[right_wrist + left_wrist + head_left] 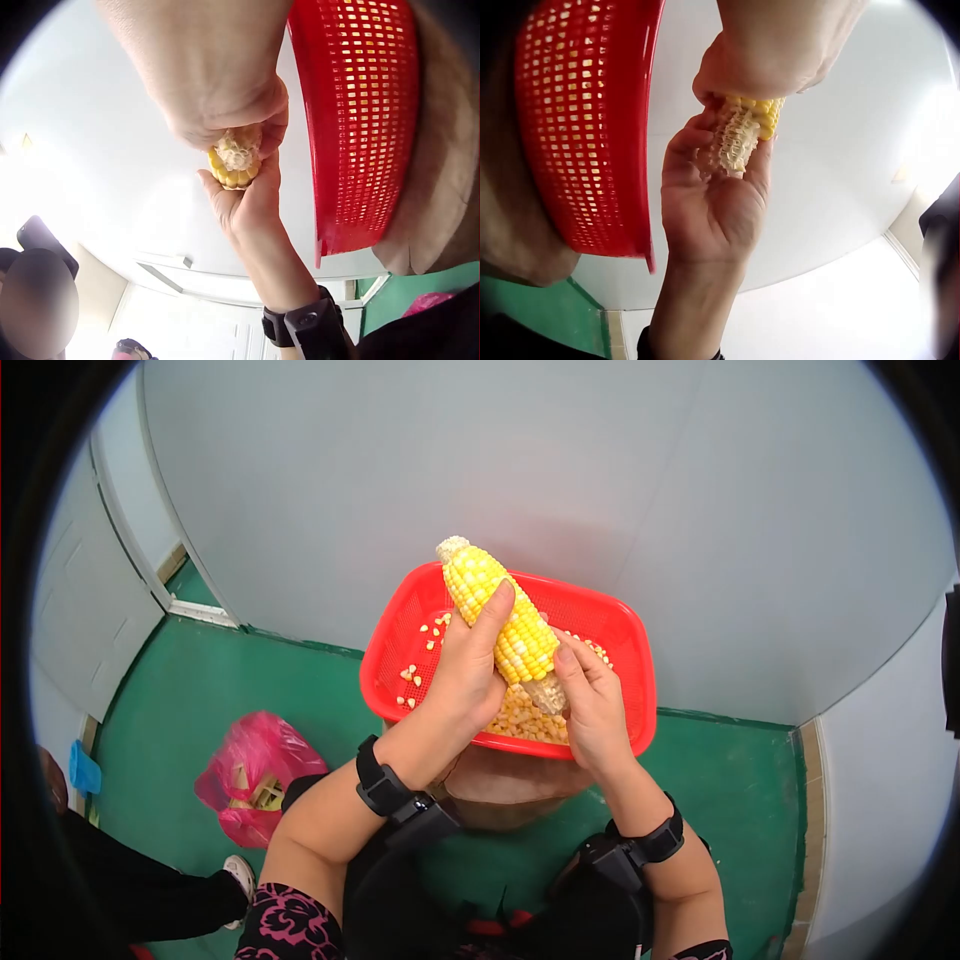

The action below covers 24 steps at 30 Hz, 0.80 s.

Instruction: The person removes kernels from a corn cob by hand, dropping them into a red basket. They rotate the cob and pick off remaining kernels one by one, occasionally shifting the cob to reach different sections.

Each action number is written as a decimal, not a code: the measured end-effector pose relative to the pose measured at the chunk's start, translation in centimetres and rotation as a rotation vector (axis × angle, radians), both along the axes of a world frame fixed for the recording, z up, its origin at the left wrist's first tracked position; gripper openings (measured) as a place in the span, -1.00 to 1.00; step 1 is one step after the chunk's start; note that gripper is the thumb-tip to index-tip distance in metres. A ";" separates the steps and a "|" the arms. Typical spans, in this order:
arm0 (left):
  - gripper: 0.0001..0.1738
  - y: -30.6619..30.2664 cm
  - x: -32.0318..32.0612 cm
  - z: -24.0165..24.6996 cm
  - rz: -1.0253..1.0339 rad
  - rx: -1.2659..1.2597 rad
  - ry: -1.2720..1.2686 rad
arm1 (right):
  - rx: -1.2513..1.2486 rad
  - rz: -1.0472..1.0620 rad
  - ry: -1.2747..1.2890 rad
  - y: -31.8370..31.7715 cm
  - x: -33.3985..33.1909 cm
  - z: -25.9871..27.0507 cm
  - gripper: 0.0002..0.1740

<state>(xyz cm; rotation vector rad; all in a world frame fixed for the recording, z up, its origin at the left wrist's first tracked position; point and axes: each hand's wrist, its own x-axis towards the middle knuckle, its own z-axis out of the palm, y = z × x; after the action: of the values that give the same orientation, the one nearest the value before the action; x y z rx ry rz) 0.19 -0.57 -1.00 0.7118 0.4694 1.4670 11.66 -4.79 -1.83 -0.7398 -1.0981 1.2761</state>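
An ear of corn [497, 605] tilts over a red plastic basket [633, 660], its upper end leaning to the left. Most of it carries yellow kernels, while the lower end is stripped to bare cob [736, 142]. My left hand [466, 665] grips the ear around its middle, thumb lying along the kernels. At the lower end, my right hand [597, 705] holds the ear with its thumb against the edge of the kernel rows. Loose kernels [525, 718] are heaped in the basket's near part, and a few more lie scattered at its left side.
Under the basket is a brown stand [505, 785]. A pink plastic bag [262, 760] with pale husks sits on the green floor at left, near another person's shoe [240, 885]. A grey wall [560, 470] rises just behind the basket.
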 end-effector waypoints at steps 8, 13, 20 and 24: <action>-0.61 0.4 -0.8 0.1 -0.118 -0.114 -0.060 | -0.020 -0.069 -0.055 0.3 0.1 -0.4 -0.61; -0.62 0.8 -0.4 0.0 -0.077 -0.147 -0.095 | -0.014 -0.200 -0.360 1.0 1.5 -0.7 -0.59; -0.67 0.7 -0.2 0.7 -0.062 -0.138 -0.122 | 0.023 -0.129 -0.171 0.6 0.3 -0.2 -0.57; -0.67 0.5 -0.1 0.8 -0.045 -0.119 -0.097 | 0.061 -0.156 -0.227 1.1 0.6 -0.7 -0.61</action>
<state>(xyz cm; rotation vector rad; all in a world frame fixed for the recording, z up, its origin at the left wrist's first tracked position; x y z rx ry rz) 0.06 -0.07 -0.24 0.5513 0.4596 1.4119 12.24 -3.72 -2.58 -0.9225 -1.2301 1.0405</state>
